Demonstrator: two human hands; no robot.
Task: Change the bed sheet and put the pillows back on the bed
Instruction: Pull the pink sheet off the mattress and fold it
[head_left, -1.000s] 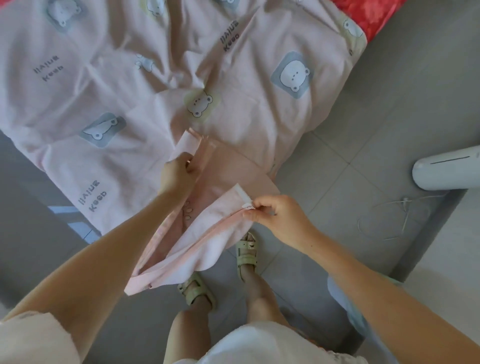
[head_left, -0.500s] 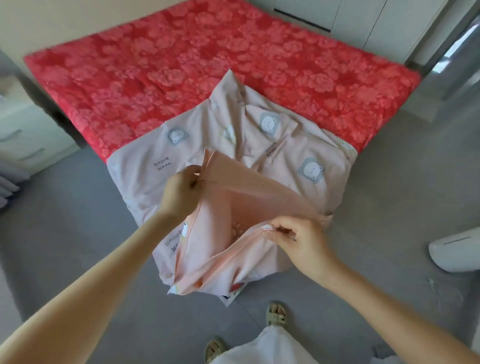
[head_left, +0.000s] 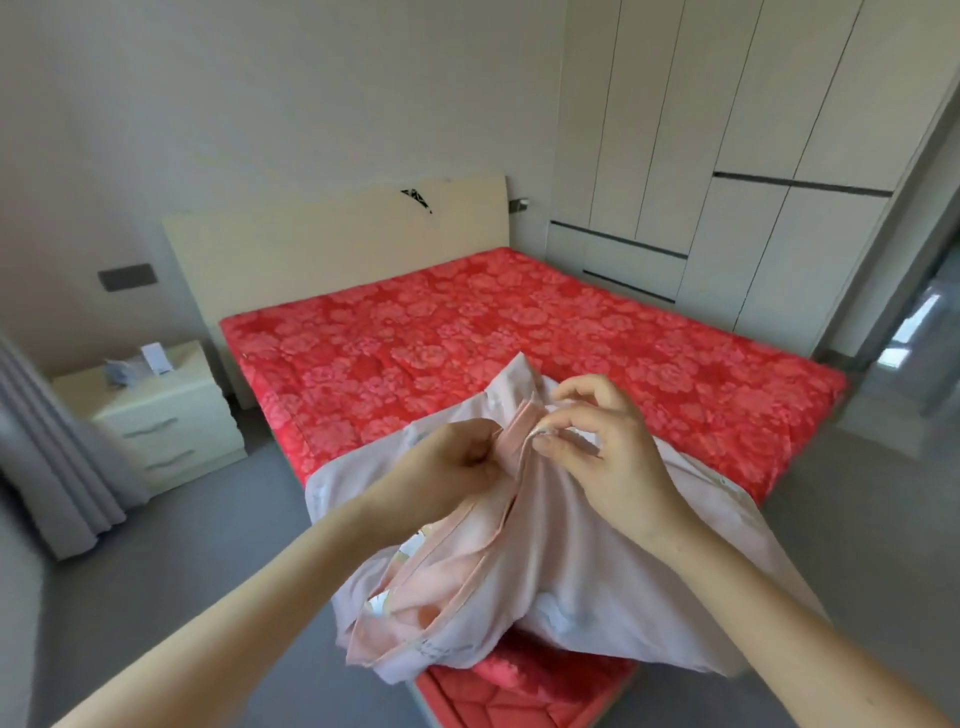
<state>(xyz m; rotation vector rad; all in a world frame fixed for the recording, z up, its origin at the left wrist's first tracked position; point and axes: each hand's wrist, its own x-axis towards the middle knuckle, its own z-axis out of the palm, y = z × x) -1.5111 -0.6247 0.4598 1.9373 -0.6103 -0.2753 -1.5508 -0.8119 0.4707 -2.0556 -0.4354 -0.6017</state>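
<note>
A pale pink bed sheet (head_left: 566, 577) with small bear prints is bunched over the near corner of the bed. My left hand (head_left: 441, 467) grips its folded pink hem from the left. My right hand (head_left: 602, 441) pinches the same hem between thumb and forefinger, close beside the left hand. The bed (head_left: 519, 338) shows a red floral mattress cover with nothing else spread on it. No pillows are in view.
A cream headboard (head_left: 332, 239) stands against the far wall. A cream bedside table (head_left: 171, 415) with drawers sits left of the bed, next to grey curtains (head_left: 47, 457). White wardrobes (head_left: 727, 156) line the right wall. Grey floor (head_left: 171, 571) surrounds the bed.
My head has lifted, so the whole bed and headboard now show. Both hands have come together on the sheet's hem and raised it; earlier they held it apart.
</note>
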